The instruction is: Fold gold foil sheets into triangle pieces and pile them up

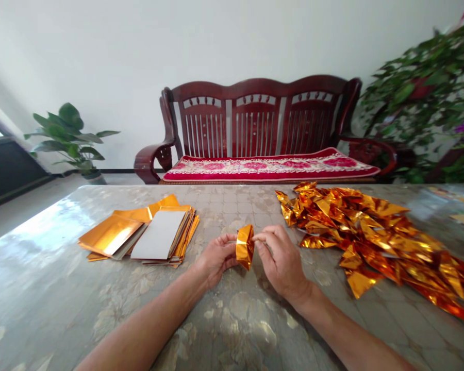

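A folded gold foil paper piece (245, 247) is held up just above the table, between my two hands. My left hand (218, 257) grips it from the left side, fingers partly hidden behind it. With thumb and index finger pinched together, my right hand (280, 260) meets its right edge; whether those fingertips hold the foil or only touch it is hard to see. Left of my hands lie stacked gold foil sheets (112, 234), with a pale grey-white sheet side (158, 234) facing up. A heap of folded gold foil pieces (367, 221) spreads on the right.
The table (224, 330) has a glossy patterned cover. Beyond it stands a dark red wooden bench (255, 113) with a red floral cushion (270, 166). A potted plant (71, 131) is at left, leafy greenery (410, 98) at right. Clear plastic (441, 198) lies at the table's right.
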A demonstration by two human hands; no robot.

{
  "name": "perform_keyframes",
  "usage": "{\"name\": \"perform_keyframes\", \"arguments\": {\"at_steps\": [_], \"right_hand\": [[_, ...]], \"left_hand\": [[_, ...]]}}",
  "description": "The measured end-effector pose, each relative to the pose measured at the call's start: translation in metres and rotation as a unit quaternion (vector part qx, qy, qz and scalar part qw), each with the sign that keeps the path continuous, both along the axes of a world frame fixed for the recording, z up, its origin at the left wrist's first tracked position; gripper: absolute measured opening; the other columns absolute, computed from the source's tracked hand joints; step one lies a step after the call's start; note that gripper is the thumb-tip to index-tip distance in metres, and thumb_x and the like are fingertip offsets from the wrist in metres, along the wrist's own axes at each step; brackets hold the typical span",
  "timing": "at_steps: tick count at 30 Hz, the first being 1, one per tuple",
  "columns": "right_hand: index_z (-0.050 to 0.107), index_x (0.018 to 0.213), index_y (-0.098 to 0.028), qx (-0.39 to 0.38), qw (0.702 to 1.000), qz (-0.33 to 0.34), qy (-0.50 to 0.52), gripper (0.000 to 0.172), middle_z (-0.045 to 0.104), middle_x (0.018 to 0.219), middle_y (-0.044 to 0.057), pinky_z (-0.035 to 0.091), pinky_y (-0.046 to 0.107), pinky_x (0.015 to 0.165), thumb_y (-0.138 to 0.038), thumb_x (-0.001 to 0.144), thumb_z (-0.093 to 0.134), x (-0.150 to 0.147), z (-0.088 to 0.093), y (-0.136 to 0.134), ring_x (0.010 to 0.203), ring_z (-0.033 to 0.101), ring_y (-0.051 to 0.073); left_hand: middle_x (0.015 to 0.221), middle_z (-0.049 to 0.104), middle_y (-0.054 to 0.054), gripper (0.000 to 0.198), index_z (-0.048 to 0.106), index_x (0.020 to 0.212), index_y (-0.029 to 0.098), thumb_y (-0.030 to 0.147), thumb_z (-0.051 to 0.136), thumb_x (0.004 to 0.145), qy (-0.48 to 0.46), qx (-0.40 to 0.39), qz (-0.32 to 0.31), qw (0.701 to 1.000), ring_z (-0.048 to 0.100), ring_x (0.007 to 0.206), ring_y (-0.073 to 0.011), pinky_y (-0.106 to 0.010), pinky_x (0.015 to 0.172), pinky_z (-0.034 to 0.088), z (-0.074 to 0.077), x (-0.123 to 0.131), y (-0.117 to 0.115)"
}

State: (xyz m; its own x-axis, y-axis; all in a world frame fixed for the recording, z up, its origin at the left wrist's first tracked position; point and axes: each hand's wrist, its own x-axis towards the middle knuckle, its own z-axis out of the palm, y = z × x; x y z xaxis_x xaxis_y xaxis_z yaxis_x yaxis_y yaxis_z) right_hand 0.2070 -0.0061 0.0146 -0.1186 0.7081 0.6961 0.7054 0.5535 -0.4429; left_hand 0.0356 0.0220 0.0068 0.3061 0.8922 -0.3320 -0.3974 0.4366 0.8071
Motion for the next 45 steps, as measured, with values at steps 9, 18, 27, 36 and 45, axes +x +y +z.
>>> {"name": "perform_keyframes", "arguments": {"at_steps": [9, 18, 27, 36, 45], "right_hand": [[0.057, 0.121, -0.026, -0.067, 0.988, 0.121, 0.071, 0.038, 0.057, 0.126, 0.007, 0.054, 0.034, 0.08, -0.008, 0.089, 0.047, 0.01, -0.007, 0.01, 0.098, 0.061, 0.019], [0.063, 0.109, -0.025, -0.034, 0.989, 0.113, 0.091, 0.021, 0.058, 0.11, 0.006, 0.055, 0.029, 0.071, -0.016, 0.09, 0.06, 0.009, -0.01, 0.011, 0.096, 0.06, 0.018], [0.066, 0.106, -0.024, -0.005, 0.991, 0.115, 0.073, 0.02, 0.059, 0.105, 0.006, 0.054, 0.033, 0.083, -0.013, 0.09, 0.06, 0.009, -0.014, 0.012, 0.097, 0.06, 0.019], [0.064, 0.116, -0.023, -0.012, 0.992, 0.12, 0.038, 0.038, 0.06, 0.11, 0.008, 0.054, 0.036, 0.088, -0.003, 0.088, 0.048, 0.016, -0.018, 0.013, 0.103, 0.06, 0.02], [0.066, 0.113, -0.023, -0.021, 0.993, 0.079, 0.087, 0.033, 0.062, 0.107, 0.007, 0.057, 0.032, 0.083, -0.006, 0.088, 0.052, 0.013, -0.024, 0.017, 0.099, 0.062, 0.019]], "left_hand": [[0.068, 0.068, 0.002, 0.039, 0.062, 0.086, 0.016, 0.027, 0.089, 0.06, 0.021, 0.032, 0.012, 0.999, 0.058, 0.05, -0.0064, -0.013, 0.046, 0.042, -0.002, 0.002, -0.001], [0.064, 0.067, 0.003, 0.044, 0.069, 0.09, 0.017, 0.032, 0.089, 0.055, 0.031, 0.093, 0.048, 0.994, 0.054, 0.049, -0.0077, -0.017, 0.047, 0.038, -0.001, 0.007, -0.006], [0.109, 0.067, -0.008, 0.019, 0.076, 0.067, 0.014, 0.03, 0.081, 0.057, 0.101, 0.154, 0.081, 0.979, 0.062, 0.077, -0.0133, -0.021, 0.061, 0.046, 0.0, 0.005, -0.005], [0.104, 0.069, -0.002, 0.022, 0.075, 0.09, 0.019, 0.026, 0.068, 0.07, 0.078, 0.137, -0.002, 0.988, 0.062, 0.085, -0.0155, -0.024, 0.076, 0.047, -0.006, -0.002, -0.004], [0.118, 0.064, -0.007, 0.049, 0.068, 0.114, 0.021, 0.019, 0.078, 0.066, 0.029, 0.256, -0.107, 0.96, 0.063, 0.099, -0.0189, -0.029, 0.087, 0.048, -0.005, -0.01, -0.001]]}}
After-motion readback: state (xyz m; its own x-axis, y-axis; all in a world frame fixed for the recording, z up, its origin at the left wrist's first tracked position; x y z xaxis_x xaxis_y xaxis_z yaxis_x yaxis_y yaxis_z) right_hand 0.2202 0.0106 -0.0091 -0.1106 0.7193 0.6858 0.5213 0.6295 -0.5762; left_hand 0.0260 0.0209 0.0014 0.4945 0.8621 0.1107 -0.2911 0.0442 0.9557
